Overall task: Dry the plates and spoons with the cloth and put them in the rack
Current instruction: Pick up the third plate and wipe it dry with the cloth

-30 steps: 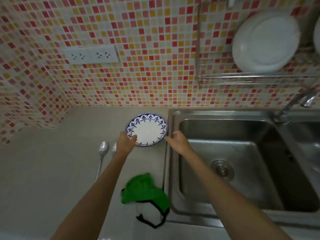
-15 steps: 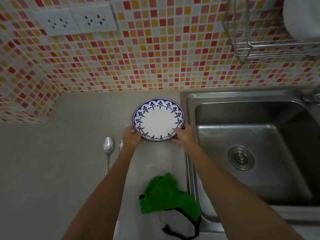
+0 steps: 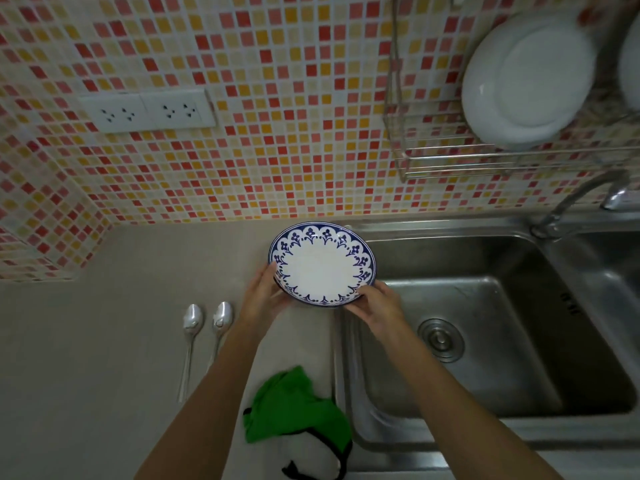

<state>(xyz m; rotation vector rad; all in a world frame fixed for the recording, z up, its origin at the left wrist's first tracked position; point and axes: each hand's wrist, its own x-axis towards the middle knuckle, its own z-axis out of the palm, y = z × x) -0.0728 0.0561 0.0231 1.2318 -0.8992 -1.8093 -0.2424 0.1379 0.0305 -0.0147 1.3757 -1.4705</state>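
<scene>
A white plate with a blue flower border is held tilted above the counter's right end, next to the sink. My left hand grips its left rim and my right hand grips its lower right rim. Two metal spoons lie side by side on the counter, left of my left arm. A green cloth with black trim lies crumpled on the counter near the front, between my forearms. The wire rack hangs on the tiled wall at upper right and holds a white plate.
A steel sink with a drain fills the right side, with a tap at its back edge. A double wall socket sits on the mosaic tiles at upper left. The beige counter stretches left of the spoons.
Both hands closed on the blue-bordered plate and lifted it off the counter, toward the sink side. The camera view shifted, bringing the rack back into sight.
</scene>
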